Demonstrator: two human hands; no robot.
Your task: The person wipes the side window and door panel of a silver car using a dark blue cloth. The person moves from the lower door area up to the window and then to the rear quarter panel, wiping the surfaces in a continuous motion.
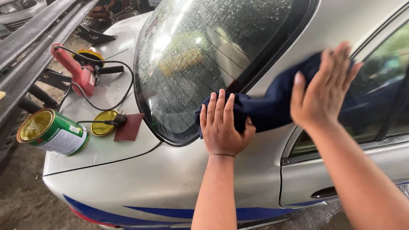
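Silver car (179,179) under me, my left hand (222,127) flat pressing blue cloth (266,108), right hand (324,87) flat on cloth, polisher (79,72) on trunk.

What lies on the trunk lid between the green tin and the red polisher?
In the head view, only the polisher's black cord crosses bare silver trunk lid between green tin and red polisher.

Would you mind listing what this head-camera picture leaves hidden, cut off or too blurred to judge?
- Right hand: motion-blurred, so its grip on the dark blue cloth is unclear.
- Cloth under the left hand: covered by the palm.
- Car interior: hidden by glare and droplets on the rear window.
- Open tin: its contents are unreadable.
- Red polisher: its pad faces away.
- Rear door: cut by the right edge.
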